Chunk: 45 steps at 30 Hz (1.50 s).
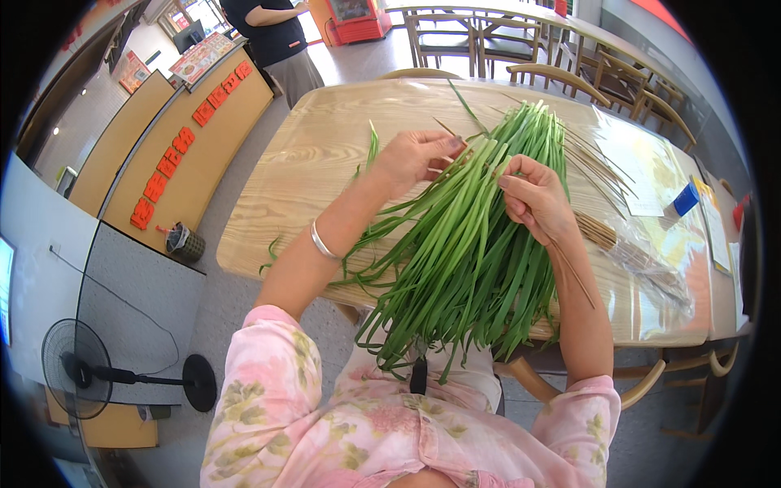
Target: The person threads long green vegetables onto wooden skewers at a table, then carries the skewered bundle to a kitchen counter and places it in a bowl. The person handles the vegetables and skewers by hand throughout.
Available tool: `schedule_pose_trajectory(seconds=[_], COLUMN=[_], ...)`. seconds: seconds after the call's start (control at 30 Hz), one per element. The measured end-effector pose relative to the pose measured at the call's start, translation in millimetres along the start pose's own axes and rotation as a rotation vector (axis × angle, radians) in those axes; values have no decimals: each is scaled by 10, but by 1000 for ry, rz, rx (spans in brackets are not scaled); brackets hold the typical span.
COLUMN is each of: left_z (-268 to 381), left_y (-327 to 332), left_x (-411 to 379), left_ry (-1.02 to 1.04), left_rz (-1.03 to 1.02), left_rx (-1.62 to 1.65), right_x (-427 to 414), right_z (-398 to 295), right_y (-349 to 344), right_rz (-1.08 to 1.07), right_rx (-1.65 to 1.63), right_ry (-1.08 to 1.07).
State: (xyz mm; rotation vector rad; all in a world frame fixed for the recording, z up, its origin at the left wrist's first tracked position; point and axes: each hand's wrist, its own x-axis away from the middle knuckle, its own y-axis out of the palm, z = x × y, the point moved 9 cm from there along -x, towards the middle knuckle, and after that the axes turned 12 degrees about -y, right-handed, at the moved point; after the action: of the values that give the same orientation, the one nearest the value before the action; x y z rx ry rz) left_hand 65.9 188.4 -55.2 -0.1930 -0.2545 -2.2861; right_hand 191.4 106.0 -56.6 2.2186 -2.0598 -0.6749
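Note:
A large sheaf of garlic chives [518, 274] lies across the table's near side, pale stem ends away from me and leaf tips hanging over the edge. My left hand [418, 160] pinches a bamboo skewer [445, 126] by the stem ends of the upper chives. My right hand [532, 194] is closed at the right side of these stems, its fingertips on a skewer. Below its palm, a thin skewer length [573, 274] slants along the wrist; whether both lengths are one skewer I cannot tell. The stems partly hide the fingertips.
Loose skewers [601, 165] and a plastic-wrapped skewer bundle [647, 259] lie right on the wooden table [293, 183]. Beyond are a paper sheet [634, 183] and blue container [686, 199]. A person [271, 36] stands by the counter [183, 140]. Chairs [442, 43] and a fan [79, 366] stand around.

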Motion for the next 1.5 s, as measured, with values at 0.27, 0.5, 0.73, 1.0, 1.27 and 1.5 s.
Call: schedule_pose_trajectory(seconds=[0.27,0.5,0.73,1.0,1.27,1.5], left_z=[-127,-100,-172,130,202,211], left_y=[-2167,-1924,-1494,-585,-257,-194], left_x=[-429,-573,-595,-252,-72,-1], left_ry=[0,-110,43,72,34,29], left_rz=[916,959,444,-22,-122,-196], left_rx=[-945,-1113,-34,309,286,331], right_x=[-42,-22,-33,-12,13,35], right_z=[4,-3,15,-4,-59,-105], right_y=[-4,-80,-71,-33,35,91], right_rz=[12,41,29,11,2,-8], right_rx=[-15,13,10,5,31,40], right_ry=[5,7,6,-20,-40,-49])
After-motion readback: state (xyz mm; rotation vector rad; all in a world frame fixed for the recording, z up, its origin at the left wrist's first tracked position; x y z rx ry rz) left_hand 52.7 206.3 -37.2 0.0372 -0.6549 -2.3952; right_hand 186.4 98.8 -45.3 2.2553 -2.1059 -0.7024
